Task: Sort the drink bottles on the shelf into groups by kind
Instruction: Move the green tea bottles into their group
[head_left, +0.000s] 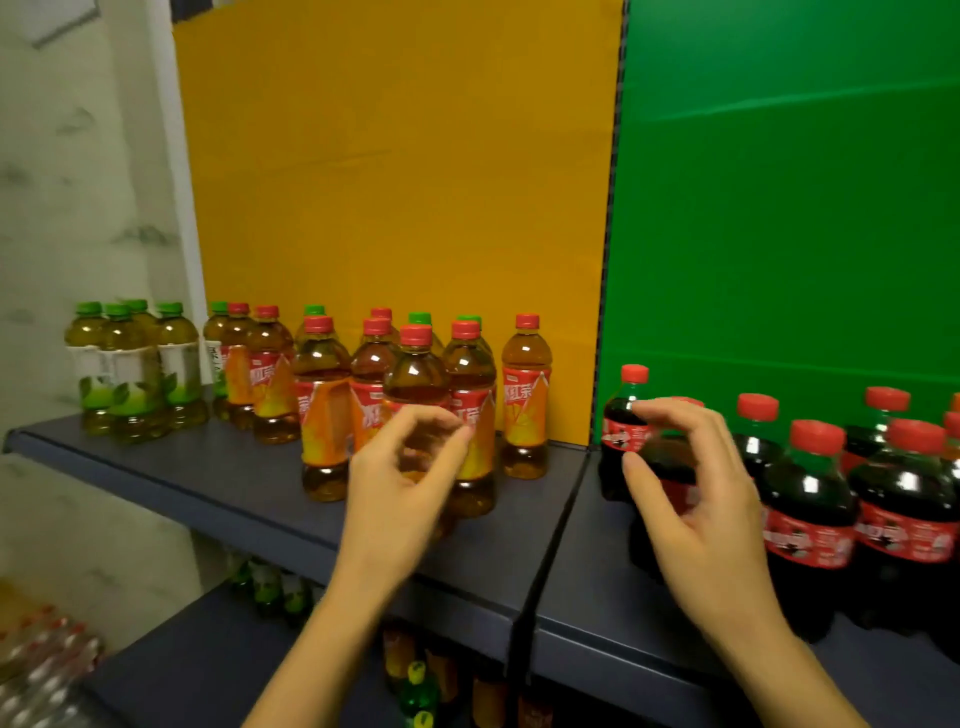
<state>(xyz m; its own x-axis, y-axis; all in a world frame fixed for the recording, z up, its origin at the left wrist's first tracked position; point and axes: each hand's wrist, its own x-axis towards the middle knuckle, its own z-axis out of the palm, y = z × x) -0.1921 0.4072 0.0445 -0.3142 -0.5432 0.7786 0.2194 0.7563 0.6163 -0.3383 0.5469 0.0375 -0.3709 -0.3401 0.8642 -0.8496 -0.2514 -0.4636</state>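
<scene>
Nearest, our 2 hands reach over the shelf (218, 467): the left hand (405, 483) half-curled before a red-capped tea bottle (415, 374), the right hand (696, 493) cupped round a cola bottle (664, 458); whether either actually touches, we cannot tell. Full, smooth bottles likely feel heavy and slick, so we judge the labelled waist the surest hold. Farther back, green-capped bottles (420, 318) stand among the red-capped.

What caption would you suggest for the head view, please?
Sorting drinks: left hand at a red-capped tea bottle, right hand at a cola bottle, on the shelf.
</scene>
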